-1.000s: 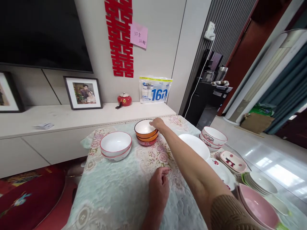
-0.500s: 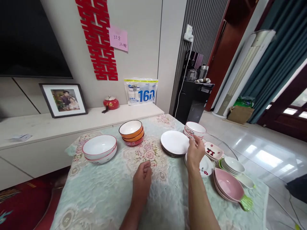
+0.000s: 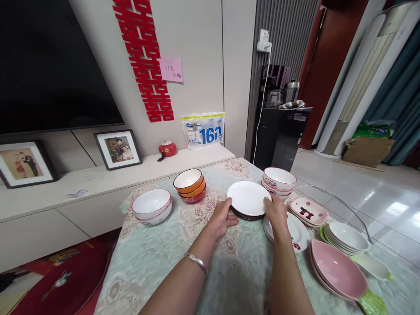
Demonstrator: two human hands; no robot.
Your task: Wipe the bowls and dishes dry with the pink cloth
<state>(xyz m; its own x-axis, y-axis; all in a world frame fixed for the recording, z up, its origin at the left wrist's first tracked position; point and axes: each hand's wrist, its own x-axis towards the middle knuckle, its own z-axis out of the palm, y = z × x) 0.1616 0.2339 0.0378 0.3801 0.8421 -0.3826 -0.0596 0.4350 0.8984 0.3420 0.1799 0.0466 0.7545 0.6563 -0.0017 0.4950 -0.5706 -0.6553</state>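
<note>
A white plate (image 3: 249,197) tops a stack with dark rims below it, near the middle of the table. At its left edge is my left hand (image 3: 224,217), thumb on the rim and the other fingers spread beside the stack. My right hand (image 3: 275,211) grips the right edge, its thumb on the rim and its fingers partly hidden. Under my right wrist lie white plates with red flowers (image 3: 299,234). White bowls with red rims (image 3: 280,180) stand behind my right hand. Left of the stack are orange bowls (image 3: 188,181) and larger white bowls (image 3: 152,204).
At the right are pink rectangular dishes (image 3: 309,211), small white bowls (image 3: 348,236) and pink leaf-shaped dishes (image 3: 337,267). Behind the table, a white cabinet (image 3: 197,158) holds a red pot (image 3: 167,148), a plastic package (image 3: 204,131) and framed photos (image 3: 118,150).
Both hands have moved to the stack's edges, the left forward and to the right. The view has turned left, bringing a second framed photo into sight.
</note>
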